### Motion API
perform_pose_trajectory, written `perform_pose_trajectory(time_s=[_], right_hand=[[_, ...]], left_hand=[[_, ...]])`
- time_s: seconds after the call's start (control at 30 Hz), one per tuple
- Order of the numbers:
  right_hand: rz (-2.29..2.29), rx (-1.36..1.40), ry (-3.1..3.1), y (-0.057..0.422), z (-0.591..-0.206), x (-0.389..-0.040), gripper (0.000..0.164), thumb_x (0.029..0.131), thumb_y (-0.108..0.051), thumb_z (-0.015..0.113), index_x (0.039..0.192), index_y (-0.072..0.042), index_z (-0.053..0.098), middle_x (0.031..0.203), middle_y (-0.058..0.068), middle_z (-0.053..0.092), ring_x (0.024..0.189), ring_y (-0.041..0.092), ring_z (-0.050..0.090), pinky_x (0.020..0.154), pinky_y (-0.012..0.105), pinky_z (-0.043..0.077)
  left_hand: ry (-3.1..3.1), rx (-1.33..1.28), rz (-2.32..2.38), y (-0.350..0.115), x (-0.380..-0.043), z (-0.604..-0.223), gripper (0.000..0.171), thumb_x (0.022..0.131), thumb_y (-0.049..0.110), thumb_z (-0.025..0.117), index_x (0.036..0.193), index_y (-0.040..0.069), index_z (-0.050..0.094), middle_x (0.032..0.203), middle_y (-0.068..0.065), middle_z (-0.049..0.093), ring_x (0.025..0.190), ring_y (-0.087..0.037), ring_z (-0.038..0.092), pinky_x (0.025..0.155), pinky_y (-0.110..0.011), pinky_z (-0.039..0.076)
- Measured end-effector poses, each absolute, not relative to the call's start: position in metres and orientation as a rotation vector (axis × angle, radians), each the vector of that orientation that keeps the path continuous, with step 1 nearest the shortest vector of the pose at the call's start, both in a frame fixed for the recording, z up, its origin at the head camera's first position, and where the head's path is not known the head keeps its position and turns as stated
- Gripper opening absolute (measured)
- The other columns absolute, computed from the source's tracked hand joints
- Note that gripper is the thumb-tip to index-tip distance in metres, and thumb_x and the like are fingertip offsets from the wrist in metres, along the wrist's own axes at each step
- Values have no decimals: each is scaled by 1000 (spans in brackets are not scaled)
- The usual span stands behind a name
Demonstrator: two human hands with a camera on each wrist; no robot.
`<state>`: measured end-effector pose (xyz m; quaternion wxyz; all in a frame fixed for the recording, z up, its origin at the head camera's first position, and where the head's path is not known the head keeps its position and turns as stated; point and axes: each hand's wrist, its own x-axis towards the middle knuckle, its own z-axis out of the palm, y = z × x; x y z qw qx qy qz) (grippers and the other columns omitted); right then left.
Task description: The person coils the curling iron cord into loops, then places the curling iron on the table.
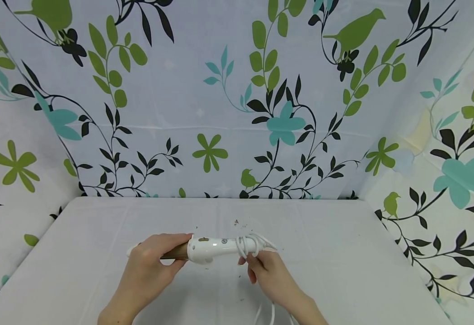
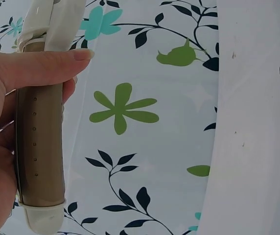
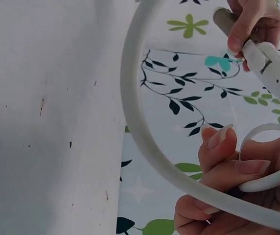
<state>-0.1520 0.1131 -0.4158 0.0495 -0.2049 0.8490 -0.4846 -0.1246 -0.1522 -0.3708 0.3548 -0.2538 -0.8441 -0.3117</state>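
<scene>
White plastic caps both ends of the brown barrel on the curling iron, held crosswise above the white worktop. The left hand has its fingers wrapped round that barrel; the right hand pinches the white cord, looped about the handle's far end. Dark specks dot the worktop before a leaf-printed curtain.

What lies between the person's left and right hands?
The white handle, with cord wound round the end near the right hand; the head view shows it.
</scene>
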Motion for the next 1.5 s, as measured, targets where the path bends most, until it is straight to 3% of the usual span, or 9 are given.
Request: perform_pose_trajectory(time_s=[0.13, 0.47, 0.77, 0.97, 1.17, 1.5], right_hand=[[-1474, -633, 2560, 112, -415, -152, 33, 100, -34, 41, 80, -17, 62, 53, -7, 47, 49, 4, 39, 49, 20, 38], [-1500, -656, 2555, 113, -413, -153, 34, 100, -25, 43, 72, -11, 57, 52, -7, 47, 45, 2, 40, 40, 19, 34], [-1541, -579, 2574, 119, -402, -156, 34, 99, -22, 46, 71, -5, 56, 52, 0, 48, 45, 3, 40, 41, 19, 34], [-1432, -674, 2519, 112, -411, -152, 33, 100, -29, 42, 78, -10, 58, 51, -6, 47, 45, 3, 38, 41, 18, 32], [-1290, -807, 2525, 100, -415, -144, 25, 101, -28, 39, 90, -16, 58, 53, -10, 49, 48, 0, 42, 53, 17, 41], [-1086, -996, 2619, 92, -415, -136, 23, 102, -26, 36, 108, -15, 55, 52, -17, 42, 45, -5, 37, 57, 13, 41]], left_hand=[[-2190, -606, -800, -154, -124, -370, 69, 39, -13, 87, 101, 14, 72, 93, 7, 70, 81, -10, 64, 72, -11, 49], [-2232, -523, -768, -159, -123, -369, 67, 41, -12, 86, 101, 15, 73, 93, 7, 71, 80, -10, 65, 71, -10, 49], [-2246, -514, -763, -160, -123, -366, 66, 42, -12, 86, 101, 15, 73, 93, 7, 71, 80, -9, 65, 70, -10, 49], [-2260, -499, -723, -158, -123, -368, 64, 42, -10, 87, 100, 14, 73, 93, 6, 71, 80, -11, 66, 70, -11, 49], [-2261, -515, -695, -154, -124, -370, 64, 43, -8, 88, 101, 14, 72, 94, 5, 71, 81, -11, 66, 71, -16, 51], [-2290, -467, -661, -154, -126, -371, 61, 45, -7, 87, 100, 13, 73, 93, 4, 72, 79, -11, 66, 67, -26, 53]])
